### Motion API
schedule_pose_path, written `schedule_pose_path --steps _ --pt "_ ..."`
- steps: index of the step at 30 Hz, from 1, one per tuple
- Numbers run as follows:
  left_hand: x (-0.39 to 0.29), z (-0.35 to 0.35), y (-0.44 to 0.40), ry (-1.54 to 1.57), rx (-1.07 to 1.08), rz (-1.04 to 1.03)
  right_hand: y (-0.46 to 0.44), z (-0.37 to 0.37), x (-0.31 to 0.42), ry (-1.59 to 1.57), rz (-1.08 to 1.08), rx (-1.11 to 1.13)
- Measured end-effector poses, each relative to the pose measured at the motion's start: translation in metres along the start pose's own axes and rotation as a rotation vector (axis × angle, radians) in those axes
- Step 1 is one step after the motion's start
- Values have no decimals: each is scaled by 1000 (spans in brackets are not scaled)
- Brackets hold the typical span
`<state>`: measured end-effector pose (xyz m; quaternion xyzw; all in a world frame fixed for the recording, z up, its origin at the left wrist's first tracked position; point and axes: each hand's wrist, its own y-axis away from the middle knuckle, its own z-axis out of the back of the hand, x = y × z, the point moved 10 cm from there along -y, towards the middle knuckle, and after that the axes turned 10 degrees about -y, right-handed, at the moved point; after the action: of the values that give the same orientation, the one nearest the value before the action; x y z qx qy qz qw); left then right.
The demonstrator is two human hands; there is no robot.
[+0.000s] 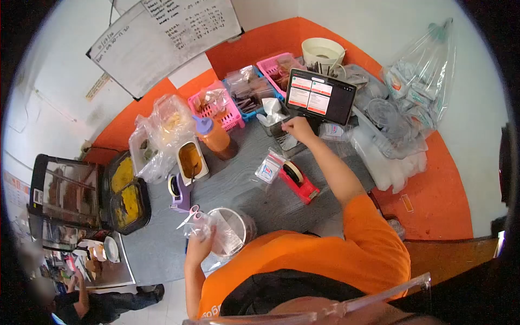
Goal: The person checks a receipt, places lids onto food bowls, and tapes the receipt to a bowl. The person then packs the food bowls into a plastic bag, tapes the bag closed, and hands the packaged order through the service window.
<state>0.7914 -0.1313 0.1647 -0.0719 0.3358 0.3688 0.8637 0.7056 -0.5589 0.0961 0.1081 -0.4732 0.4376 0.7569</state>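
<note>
At the near table edge, my left hand [199, 250] is closed on a crumpled clear plastic bag [201, 227]. Pink-handled scissors [190, 215] show right beside that bag; whether my fingers touch them I cannot tell. Just to the right stands a round clear plastic tub [246, 225]. My right hand [299, 130] reaches far forward with its fingers pinched together over a metal container [287, 142] of thin white pieces. What the fingertips hold, if anything, is too small to make out.
Mid-table are a red tape dispenser [306, 189], a purple one [181, 195] and a small printed packet [269, 167]. Behind stand a sauce bottle [215, 138], a metal pan [192, 158], pink baskets [233, 111] and a tablet [320, 97]. Another person [103, 306] is at lower left.
</note>
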Motion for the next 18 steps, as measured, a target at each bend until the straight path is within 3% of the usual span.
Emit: schedule_pose_path --steps 1,3,4,5,6,8,10,12,18 --pt "-2 1 0 37 17 -12 3 11 6 -181 -43 -111" --pt "2 -1 -1 22 57 -26 13 -6 30 -480 -114 -49" --pt "-12 2 0 -2 31 -162 23 -15 65 -623 -116 -6" --pt "-26 6 3 -27 5 -295 35 -22 107 -443 -44 40" --pt "-55 18 14 -130 -159 -541 48 -38 141 -382 34 90" --pt "-50 12 11 -137 -117 -501 80 -78 206 -462 220 169" --pt "-47 6 13 -147 -66 -462 111 -118 251 -314 366 307" --pt "-68 10 28 -411 -230 -629 135 -146 264 -290 361 375" --pt "-90 22 45 -613 -333 -681 155 -147 273 -332 416 422"
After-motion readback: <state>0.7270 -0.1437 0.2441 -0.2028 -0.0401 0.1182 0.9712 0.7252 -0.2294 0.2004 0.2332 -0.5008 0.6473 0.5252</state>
